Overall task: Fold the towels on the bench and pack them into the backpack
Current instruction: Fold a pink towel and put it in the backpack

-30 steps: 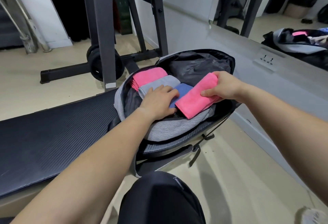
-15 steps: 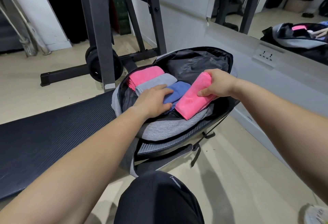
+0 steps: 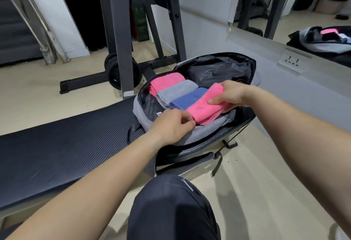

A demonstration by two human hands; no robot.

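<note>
An open grey and black backpack [image 3: 207, 135] lies at the right end of the black bench [image 3: 62, 144]. Inside it, side by side, lie a folded pink towel [image 3: 167, 83], a grey towel [image 3: 176, 91] and a blue towel [image 3: 187, 100]. A second folded pink towel [image 3: 204, 109] lies at the right of the row, its near end over the bag's grey front rim. My right hand [image 3: 230, 93] grips its far end, thumb on top. My left hand [image 3: 172, 125] is at the bag's near rim, its fingers curled against the near end of that pink towel.
A dark steel rack [image 3: 117, 36] with weight plates [image 3: 122, 72] stands on the floor behind the bench. A wall mirror [image 3: 303, 11] at the right reflects the bag, above a wall socket [image 3: 291, 63]. My knee in black shorts [image 3: 172, 207] is at the bottom.
My left hand has come off the blue towel and drawn back to the bag's near rim. The right hand still holds the pink towel, now lying lower beside the blue one.
</note>
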